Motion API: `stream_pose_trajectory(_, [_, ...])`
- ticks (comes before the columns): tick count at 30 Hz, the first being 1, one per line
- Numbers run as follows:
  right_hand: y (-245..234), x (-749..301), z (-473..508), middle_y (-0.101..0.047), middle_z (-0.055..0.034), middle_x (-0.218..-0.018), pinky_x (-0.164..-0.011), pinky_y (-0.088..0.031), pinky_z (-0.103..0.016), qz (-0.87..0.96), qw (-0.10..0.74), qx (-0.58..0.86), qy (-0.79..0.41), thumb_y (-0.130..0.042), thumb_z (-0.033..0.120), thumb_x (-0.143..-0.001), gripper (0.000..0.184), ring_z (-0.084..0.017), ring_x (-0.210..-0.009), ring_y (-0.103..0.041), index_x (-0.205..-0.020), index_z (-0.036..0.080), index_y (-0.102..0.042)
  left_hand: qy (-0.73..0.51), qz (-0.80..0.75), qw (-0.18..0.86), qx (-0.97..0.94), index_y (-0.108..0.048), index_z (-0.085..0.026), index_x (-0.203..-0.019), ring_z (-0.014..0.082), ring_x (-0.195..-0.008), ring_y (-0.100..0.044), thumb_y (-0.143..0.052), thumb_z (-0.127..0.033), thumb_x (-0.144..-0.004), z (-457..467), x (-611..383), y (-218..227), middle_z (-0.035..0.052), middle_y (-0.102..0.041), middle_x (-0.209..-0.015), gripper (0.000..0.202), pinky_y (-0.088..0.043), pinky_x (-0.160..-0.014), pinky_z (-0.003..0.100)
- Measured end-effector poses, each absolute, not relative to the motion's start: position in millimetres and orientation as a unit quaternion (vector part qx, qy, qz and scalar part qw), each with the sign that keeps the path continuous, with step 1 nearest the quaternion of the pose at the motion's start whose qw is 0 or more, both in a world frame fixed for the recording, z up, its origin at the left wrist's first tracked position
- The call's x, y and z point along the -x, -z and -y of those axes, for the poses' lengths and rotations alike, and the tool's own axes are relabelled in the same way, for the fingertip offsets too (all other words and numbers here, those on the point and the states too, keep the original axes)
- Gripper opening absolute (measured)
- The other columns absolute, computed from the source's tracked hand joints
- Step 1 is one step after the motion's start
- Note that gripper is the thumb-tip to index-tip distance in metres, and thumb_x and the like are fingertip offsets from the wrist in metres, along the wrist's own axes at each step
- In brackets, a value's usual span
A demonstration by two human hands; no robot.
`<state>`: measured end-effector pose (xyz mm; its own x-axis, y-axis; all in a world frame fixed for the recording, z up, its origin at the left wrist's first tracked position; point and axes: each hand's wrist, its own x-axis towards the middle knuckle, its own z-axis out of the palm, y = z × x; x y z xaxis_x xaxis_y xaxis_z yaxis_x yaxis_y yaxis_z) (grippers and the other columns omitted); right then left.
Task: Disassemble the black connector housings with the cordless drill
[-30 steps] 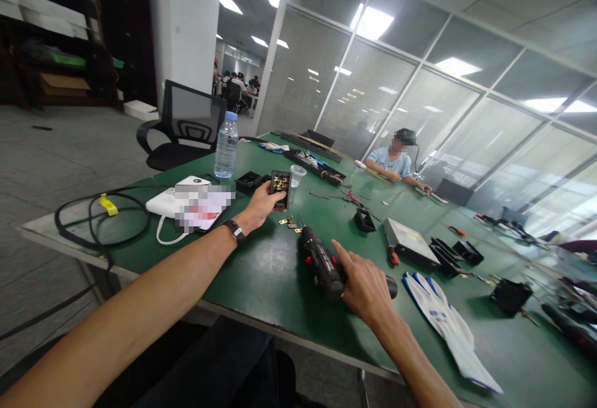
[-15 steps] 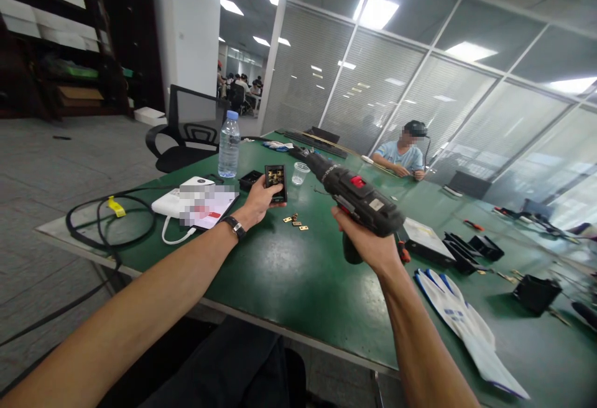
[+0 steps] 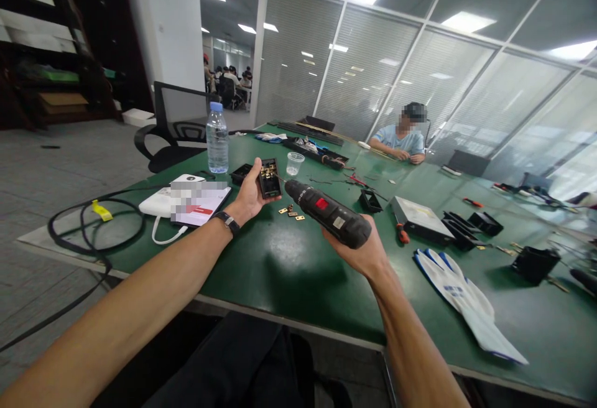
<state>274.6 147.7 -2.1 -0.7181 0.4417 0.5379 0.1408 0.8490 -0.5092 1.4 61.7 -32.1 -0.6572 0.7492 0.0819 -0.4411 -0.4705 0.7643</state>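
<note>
My left hand (image 3: 250, 196) grips a small black plastic box (image 3: 270, 185), tilted up so its open side with brass-coloured metal parts faces me. In my right hand (image 3: 357, 252) is a black cordless drill (image 3: 329, 212) with a red switch, its fingers wrapped round the handle. The drill's nose points left, and its thin bit reaches to the box's right edge; whether it touches a part inside I cannot tell. Several small brass plates (image 3: 291, 211) lie on the green table (image 3: 261, 265) just below the box. Beside the box stands a clear plastic cup (image 3: 294, 163).
Left are a water bottle (image 3: 217, 139), a white power bank (image 3: 161, 199) cabled to a tablet-like screen (image 3: 205, 204), and a coiled black cable (image 3: 56, 224). Right lie a white glove (image 3: 459, 293), a screwdriver (image 3: 402, 234), a metal-cased box (image 3: 420, 218) and black housings. A person (image 3: 398, 140) sits across the table.
The drill has swung left and down, bringing its bit to the black box. My left thumb has moved from the box's face to its left edge. The view has shifted slightly.
</note>
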Motion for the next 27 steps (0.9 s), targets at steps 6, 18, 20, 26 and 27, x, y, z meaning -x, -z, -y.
stream_pose_trajectory(6, [-1, -271, -138, -0.066, 0.0007, -0.069, -0.058, -0.040, -0.026, 0.932, 0.283, 0.166, -0.155, -0.068, 0.025, -0.070, 0.014, -0.017, -0.062, -0.058, -0.083, 0.023, -0.070, -0.827, -0.388, 0.355, -0.198, -0.070, -0.015, -0.101, 0.0216, -0.073, -0.071, -0.055, -0.071, -0.086, -65, -3, 35, 0.0100, -0.073, -0.083, 0.059, -0.058, -0.058, 0.030])
stream_pose_trajectory(18, [-3, -269, -134, -0.071, -0.0009, -0.073, -0.060, -0.039, -0.026, 0.936, 0.271, 0.186, -0.126, -0.066, 0.027, -0.071, 0.022, -0.019, -0.066, -0.064, -0.092, 0.025, -0.073, -0.821, -0.393, 0.364, -0.197, -0.071, -0.016, -0.106, 0.0229, -0.075, -0.073, -0.056, -0.070, -0.086, -65, -2, 36, 0.0102, -0.074, -0.084, 0.060, -0.059, -0.056, 0.030])
stream_pose_trajectory(20, [-2, -269, -134, -0.071, -0.0008, -0.075, -0.061, -0.039, -0.027, 0.936, 0.272, 0.185, -0.126, -0.066, 0.027, -0.071, 0.026, -0.020, -0.068, -0.066, -0.096, 0.026, -0.074, -0.818, -0.394, 0.369, -0.199, -0.071, -0.016, -0.106, 0.0229, -0.074, -0.073, -0.055, -0.071, -0.086, -66, -2, 37, 0.0105, -0.074, -0.084, 0.061, -0.058, -0.056, 0.030])
stream_pose_trajectory(26, [-1, -269, -136, -0.070, -0.0005, -0.072, -0.060, -0.039, -0.027, 0.936, 0.269, 0.197, -0.114, -0.067, 0.029, -0.071, 0.027, -0.020, -0.066, -0.064, -0.096, 0.027, -0.074, -0.810, -0.411, 0.366, -0.201, -0.070, -0.016, -0.106, 0.0225, -0.072, -0.072, -0.055, -0.072, -0.086, -66, -1, 37, 0.0109, -0.075, -0.085, 0.061, -0.058, -0.056, 0.031])
stream_pose_trajectory(27, [-1, -269, -136, -0.069, -0.0005, -0.071, -0.060, -0.039, -0.027, 0.935, 0.270, 0.198, -0.116, -0.066, 0.029, -0.071, 0.026, -0.019, -0.065, -0.064, -0.095, 0.027, -0.074, -0.809, -0.414, 0.366, -0.200, -0.070, -0.016, -0.105, 0.0224, -0.072, -0.072, -0.055, -0.072, -0.085, -66, -1, 37, 0.0108, -0.075, -0.085, 0.062, -0.058, -0.057, 0.031])
